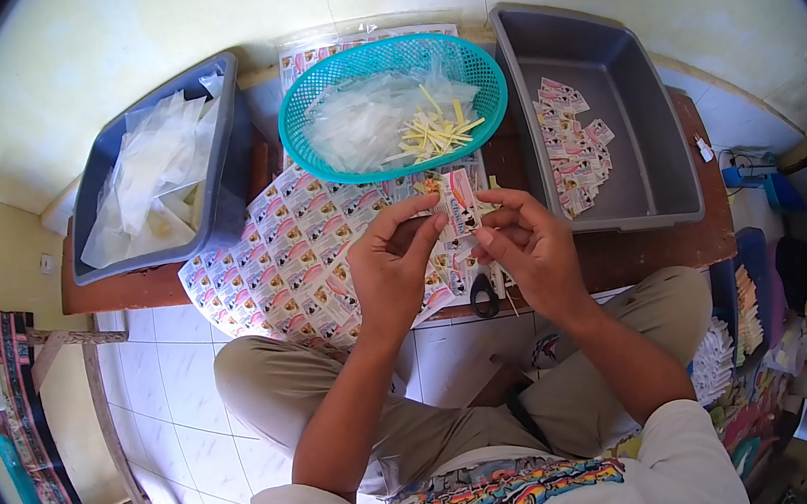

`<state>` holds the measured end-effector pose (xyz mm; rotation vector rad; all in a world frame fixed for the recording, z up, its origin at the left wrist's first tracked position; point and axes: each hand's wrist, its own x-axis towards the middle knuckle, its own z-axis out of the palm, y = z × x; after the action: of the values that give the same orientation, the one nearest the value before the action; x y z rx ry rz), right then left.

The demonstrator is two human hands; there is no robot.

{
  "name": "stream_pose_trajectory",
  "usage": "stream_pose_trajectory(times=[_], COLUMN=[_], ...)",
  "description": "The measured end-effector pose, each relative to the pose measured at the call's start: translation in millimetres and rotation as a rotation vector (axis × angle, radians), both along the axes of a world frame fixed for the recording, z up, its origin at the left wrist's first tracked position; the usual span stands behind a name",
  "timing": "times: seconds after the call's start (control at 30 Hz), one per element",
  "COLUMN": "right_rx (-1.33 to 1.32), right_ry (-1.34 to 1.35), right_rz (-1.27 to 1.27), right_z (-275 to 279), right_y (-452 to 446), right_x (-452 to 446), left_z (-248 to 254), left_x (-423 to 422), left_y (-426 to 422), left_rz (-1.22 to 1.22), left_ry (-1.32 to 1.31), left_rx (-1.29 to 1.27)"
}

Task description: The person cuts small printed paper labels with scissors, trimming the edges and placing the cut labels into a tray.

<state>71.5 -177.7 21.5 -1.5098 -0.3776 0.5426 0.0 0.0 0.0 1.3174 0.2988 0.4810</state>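
Pink-and-white label (pixel 459 201), small, rectangular, printed

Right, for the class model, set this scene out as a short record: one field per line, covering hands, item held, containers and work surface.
Left hand: pinching the card
Right hand: pinching the same card
Item held: small printed card
Teal basket: clear plastic pieces, yellow strips
Left bin: translucent sheets
Right bin: loose printed cards
Table: large printed sheet overhanging the near edge
Near hands: black looped handle; rest unclear
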Motion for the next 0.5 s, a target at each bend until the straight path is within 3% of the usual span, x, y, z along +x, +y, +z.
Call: stream_pose_trajectory(times=[0.1, 0.17, 0.2, 0.27, 0.5], right_rx=[-0.203, -0.535, -0.534, -0.928, -1.013], right_ry=[-0.072, -0.457, -0.452, -0.687, -0.766], right_rz=[0.037, 0.198, 0.203, 0.287, 0.331], right_z=[4.0, 2.4, -0.5, -10.6, -29.2], right_y=[-1.9, -7.3, -11.2, -18.2, -18.5], right_x=[1.6, -1.8, -5.4, -11.5, -23.4], left_z=[-5.6, -6.4, -6.3, -6.2, -0.7], left_x=[6.5, 5.6, 4.8, 3.8, 4.3], left_y=[3.9, 5.1, 5.2, 5.7, 5.4], left_rz=[0.013, 0.032, 0.035, 0.037, 0.029], left_ry=[0.009, 0.035, 0.041, 0.062, 0.028], left_rx=[-0.063, -0.043, -0.043, -0.044, -0.106])
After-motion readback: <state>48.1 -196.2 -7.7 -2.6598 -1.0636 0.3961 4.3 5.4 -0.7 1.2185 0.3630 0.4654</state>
